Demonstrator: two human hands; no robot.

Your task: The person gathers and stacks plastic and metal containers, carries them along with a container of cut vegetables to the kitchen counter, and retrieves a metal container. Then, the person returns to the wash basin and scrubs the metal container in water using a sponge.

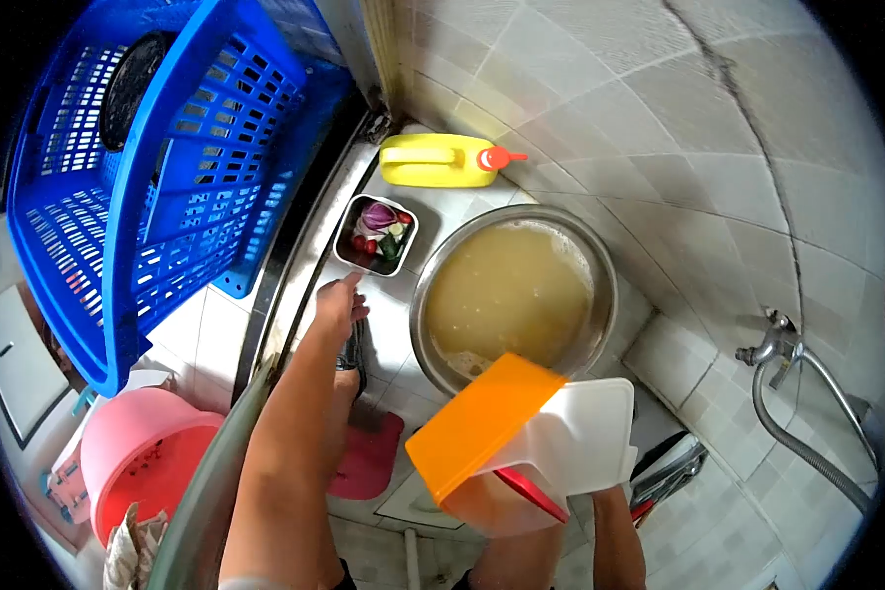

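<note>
My left hand (340,301) reaches to the near edge of a small white-rimmed container (376,236). Its index finger is stretched out, with nothing held; whether it touches the rim I cannot tell. Inside the container lie a purple onion, red tomato-like pieces and green pieces. My right hand, mostly hidden behind plastic, holds a bundle of plastic containers: an orange one (482,423), a white one (585,433) and a clear part with a red strip (531,494). Just beyond the bundle stands a metal basin (418,329) of cloudy yellowish water.
A yellow jug (438,160) with a red cap lies by the wall. Blue plastic baskets (192,187) stand at upper left, a pink tub (128,442) at lower left. A tap (779,344) with a hose is on the right wall. Dark-bladed utensils (669,472) lie at lower right.
</note>
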